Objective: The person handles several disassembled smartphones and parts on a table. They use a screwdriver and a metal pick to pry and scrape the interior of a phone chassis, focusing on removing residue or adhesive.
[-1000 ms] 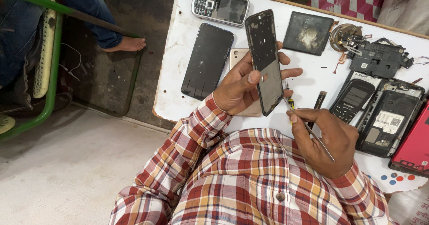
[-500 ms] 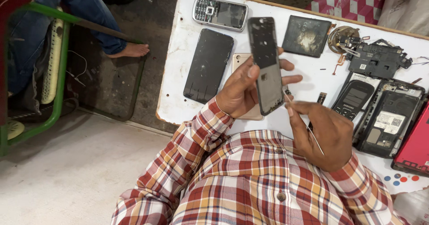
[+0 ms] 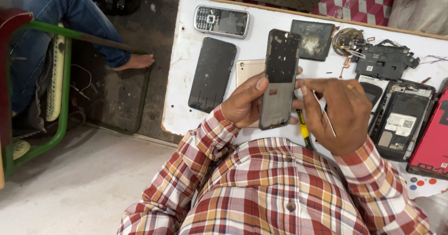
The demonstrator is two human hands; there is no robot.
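My left hand [image 3: 245,103] grips a dark phone frame [image 3: 279,79] upright above the white table [image 3: 186,76], thumb on its front. My right hand [image 3: 339,114] is beside the frame's right edge and pinches a thin metal tool [image 3: 323,109] whose tip meets that edge. A yellow-handled screwdriver [image 3: 303,127] lies on the table between my hands. A gold phone back [image 3: 248,71] lies under my left hand.
On the table lie a black screen panel [image 3: 212,74], a grey keypad phone [image 3: 221,21], a dark square part [image 3: 312,40], a black circuit frame [image 3: 385,60], an opened phone body [image 3: 402,119] and a red phone shell [image 3: 431,144]. Another person's leg and bare foot [image 3: 135,61] rest by a green chair [image 3: 60,95].
My right hand rose from the table and closed in on the frame's right edge with the thin tool. The left hand turned the frame more upright.
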